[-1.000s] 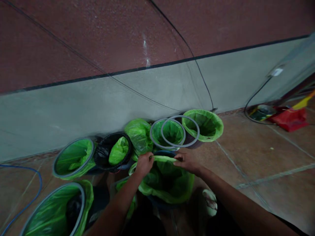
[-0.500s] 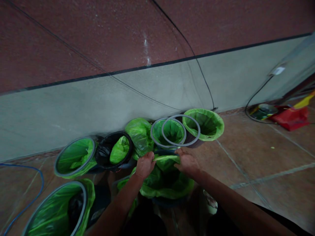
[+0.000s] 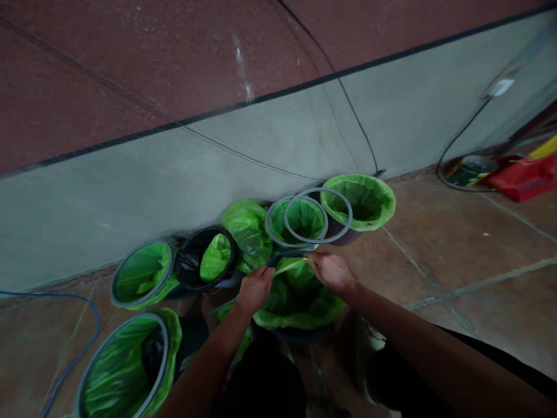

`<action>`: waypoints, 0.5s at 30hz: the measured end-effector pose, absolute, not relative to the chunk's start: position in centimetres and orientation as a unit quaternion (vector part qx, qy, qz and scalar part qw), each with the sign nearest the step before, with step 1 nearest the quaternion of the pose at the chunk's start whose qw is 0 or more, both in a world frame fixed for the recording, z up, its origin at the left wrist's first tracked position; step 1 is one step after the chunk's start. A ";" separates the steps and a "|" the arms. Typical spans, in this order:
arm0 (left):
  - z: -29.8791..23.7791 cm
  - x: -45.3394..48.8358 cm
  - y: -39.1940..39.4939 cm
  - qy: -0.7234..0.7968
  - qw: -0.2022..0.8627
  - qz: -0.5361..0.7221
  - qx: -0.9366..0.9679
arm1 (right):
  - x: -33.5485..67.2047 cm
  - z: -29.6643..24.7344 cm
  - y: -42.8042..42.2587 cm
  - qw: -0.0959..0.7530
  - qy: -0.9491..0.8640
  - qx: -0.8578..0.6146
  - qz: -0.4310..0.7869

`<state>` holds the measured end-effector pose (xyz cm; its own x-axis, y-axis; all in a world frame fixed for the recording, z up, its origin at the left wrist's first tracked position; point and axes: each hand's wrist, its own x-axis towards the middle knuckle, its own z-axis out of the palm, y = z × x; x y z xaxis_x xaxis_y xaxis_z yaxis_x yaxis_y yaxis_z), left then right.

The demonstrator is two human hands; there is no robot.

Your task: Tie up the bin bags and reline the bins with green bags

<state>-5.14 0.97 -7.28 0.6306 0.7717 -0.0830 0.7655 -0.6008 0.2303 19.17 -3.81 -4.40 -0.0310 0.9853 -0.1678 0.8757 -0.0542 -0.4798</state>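
Note:
My left hand [image 3: 255, 287] and my right hand [image 3: 331, 270] both pinch the far edge of a green bin liner [image 3: 300, 302]. The liner lines a dark bin [image 3: 285, 256] standing right in front of me. The strip of plastic between my hands is pulled taut over the bin's far rim. Both arms reach in from the bottom of the view.
Several green-lined bins stand along the grey wall: one [image 3: 359, 203] at the right, one with loose grey rings [image 3: 317, 216], a black-lined one [image 3: 209, 261], two [image 3: 143, 278] [image 3: 126, 366] at the left. A blue hose [image 3: 73, 348] lies left; red items [image 3: 526, 177] and cable lie far right.
My hands have drawn the liner's edge tighter and a little further from me. The view has tilted and shifted slightly.

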 end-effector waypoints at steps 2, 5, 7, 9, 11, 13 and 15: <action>-7.0 -5.9 0.6 0.436 0.120 0.031 0.891 | 19.1 -4.2 -3.9 0.123 -0.673 -0.696 0.219; -5.6 -6.3 0.1 0.438 0.148 0.093 0.882 | 18.8 -4.1 -4.1 0.157 -0.677 -0.693 0.195; -4.3 -5.7 0.4 0.435 0.212 0.136 0.865 | 18.7 -4.3 -4.4 0.189 -0.693 -0.671 0.184; -3.3 -4.6 1.5 0.450 0.305 0.173 0.821 | 18.5 -4.5 -4.7 0.217 -0.723 -0.631 0.180; -2.9 -3.2 3.1 0.479 0.394 0.194 0.760 | 18.3 -4.8 -5.0 0.244 -0.750 -0.589 0.180; -3.4 -1.8 4.8 0.439 0.449 0.151 0.763 | 18.0 -5.0 -5.4 0.275 -0.768 -0.550 0.181; -4.6 -0.6 5.8 0.356 0.468 0.106 0.801 | 17.7 -4.9 -5.7 0.317 -0.783 -0.503 0.185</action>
